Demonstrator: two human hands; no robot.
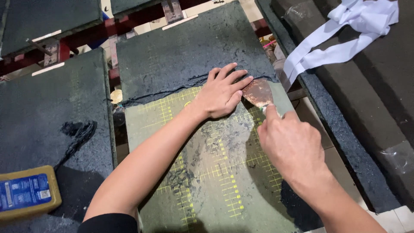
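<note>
A green cutting mat with yellow grid lines lies in front of me, its far half still covered by a rough dark layer. My left hand rests flat with fingers spread at the edge of that dark layer. My right hand grips a rusty scraper, forefinger pressed along it. The scraper's blade lies at the layer's edge, just right of my left fingertips. Dark smears and crumbs remain on the bared part of the mat.
Another dark-coated board lies to the left, with a yellow tin bearing a blue label on it. White fabric strips drape over a dark bench at the upper right. Red frame bars run behind the boards.
</note>
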